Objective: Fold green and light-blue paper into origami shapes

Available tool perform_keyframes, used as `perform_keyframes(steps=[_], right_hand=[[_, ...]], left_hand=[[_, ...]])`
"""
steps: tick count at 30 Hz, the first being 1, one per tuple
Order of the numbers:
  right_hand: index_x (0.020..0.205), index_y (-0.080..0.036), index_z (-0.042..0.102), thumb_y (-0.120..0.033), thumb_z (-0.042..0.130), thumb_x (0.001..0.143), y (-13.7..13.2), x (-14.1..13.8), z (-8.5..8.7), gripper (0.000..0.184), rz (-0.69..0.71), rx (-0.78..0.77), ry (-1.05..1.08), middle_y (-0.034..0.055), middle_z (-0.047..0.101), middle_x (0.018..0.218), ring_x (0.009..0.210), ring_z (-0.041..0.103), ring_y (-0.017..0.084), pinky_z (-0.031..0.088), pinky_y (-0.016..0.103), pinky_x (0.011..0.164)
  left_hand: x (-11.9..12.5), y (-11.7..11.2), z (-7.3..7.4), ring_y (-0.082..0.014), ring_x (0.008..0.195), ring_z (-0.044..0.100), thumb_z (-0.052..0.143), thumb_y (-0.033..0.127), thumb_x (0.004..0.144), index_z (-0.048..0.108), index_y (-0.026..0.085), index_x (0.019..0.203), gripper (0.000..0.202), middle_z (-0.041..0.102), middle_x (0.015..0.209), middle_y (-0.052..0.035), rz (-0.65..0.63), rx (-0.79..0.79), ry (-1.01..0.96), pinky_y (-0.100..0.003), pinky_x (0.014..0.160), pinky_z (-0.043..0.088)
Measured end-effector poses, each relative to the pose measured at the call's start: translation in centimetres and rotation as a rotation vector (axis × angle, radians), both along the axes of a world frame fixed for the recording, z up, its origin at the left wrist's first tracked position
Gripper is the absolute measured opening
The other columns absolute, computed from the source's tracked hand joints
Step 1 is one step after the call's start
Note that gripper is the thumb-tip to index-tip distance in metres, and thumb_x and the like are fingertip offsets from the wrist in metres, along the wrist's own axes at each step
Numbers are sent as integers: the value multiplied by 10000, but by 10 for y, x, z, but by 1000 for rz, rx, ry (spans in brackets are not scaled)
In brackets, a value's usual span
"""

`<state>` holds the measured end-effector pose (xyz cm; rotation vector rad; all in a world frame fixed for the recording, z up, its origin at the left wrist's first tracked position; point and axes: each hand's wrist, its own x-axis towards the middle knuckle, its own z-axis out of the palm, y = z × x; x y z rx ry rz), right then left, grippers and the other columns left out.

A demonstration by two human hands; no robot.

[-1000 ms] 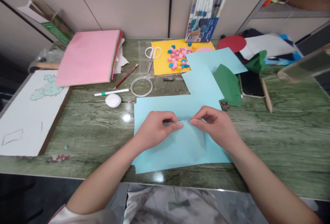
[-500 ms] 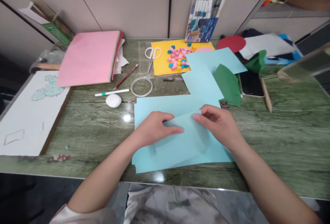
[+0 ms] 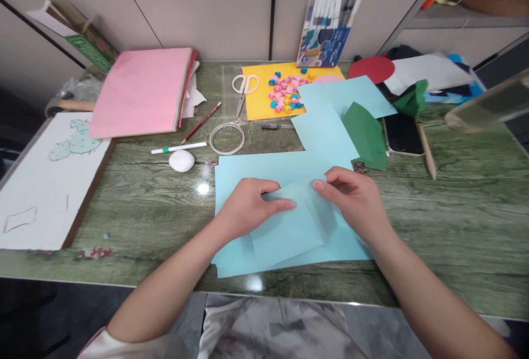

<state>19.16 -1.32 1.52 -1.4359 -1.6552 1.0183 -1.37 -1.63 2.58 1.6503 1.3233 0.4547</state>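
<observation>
A smaller piece of light blue paper point(image 3: 285, 232) is held tilted over larger light blue sheets point(image 3: 235, 172) that lie on the table. My left hand point(image 3: 252, 205) grips its upper left part, thumb on top and fingers behind. At its upper right, my right hand point(image 3: 355, 196) is closed in a pinch, thumb and forefinger at the paper's edge; the exact contact is hard to make out. Another light blue piece point(image 3: 324, 128) lies just beyond the right hand, beside a dark green paper piece point(image 3: 366, 136).
Scissors point(image 3: 243, 86) and small coloured balls point(image 3: 287, 92) lie by yellow paper point(image 3: 256, 100). A white egg shape point(image 3: 182, 161), a marker point(image 3: 178, 148) and a tape ring point(image 3: 227, 139) are left of the sheets. A phone point(image 3: 403, 134) lies right; a drawing board point(image 3: 45, 183) lies far left.
The small paper's right part has turned, so a slanting edge now shows on its right side. My right hand has shifted slightly right; my left hand has barely moved.
</observation>
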Motion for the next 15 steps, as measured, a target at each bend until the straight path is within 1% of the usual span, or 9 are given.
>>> perform_keyframes(steps=[4, 6, 8, 10, 13, 15], right_hand=[[590, -203, 474, -336, 634, 767, 1, 1, 0, 274, -61, 11, 19, -43, 418, 564, 525, 379, 98, 302, 243, 501], [622, -207, 502, -338, 621, 774, 2, 1, 3, 234, -51, -1, 33, -37, 442, 588, 547, 403, 104, 323, 242, 518], [710, -214, 557, -349, 596, 791, 4, 1, 5, 163, 25, -66, 46, -31, 482, 624, 577, 440, 112, 349, 242, 538], [767, -214, 577, -369, 588, 797, 6, 2, 7, 158, 126, -163, 50, -30, 508, 644, 601, 470, 120, 373, 244, 556], [738, -202, 577, -385, 617, 777, 9, 6, 7, 191, 242, -309, 78, -17, 561, 679, 659, 524, 143, 415, 258, 601], [772, -200, 599, -384, 632, 766, 10, 9, 6, 187, 269, -375, 144, 4, 614, 763, 749, 564, 173, 445, 279, 659]], left_hand=[[-1, 1, 2, -84, 568, 212, 627, 452, 740, 216, 176, 566, 525, 179, 600, 49, 21, 2, -4, -232, 504, 181], [-2, 2, 2, -83, 564, 207, 629, 456, 736, 210, 177, 566, 531, 175, 598, 48, 28, 1, 5, -232, 499, 176], [-2, 3, 2, -84, 564, 210, 633, 474, 725, 216, 177, 565, 536, 177, 597, 48, 32, -8, 14, -230, 496, 177], [-2, 3, 1, -84, 566, 221, 633, 487, 719, 233, 177, 561, 530, 188, 595, 49, 35, -21, 18, -226, 497, 185], [-2, 5, 1, -87, 569, 245, 627, 494, 720, 268, 175, 555, 508, 215, 590, 50, 34, -31, 19, -220, 500, 199], [-3, 6, 1, -90, 574, 279, 619, 492, 727, 315, 171, 553, 476, 261, 585, 51, 23, -36, 6, -214, 507, 223]])
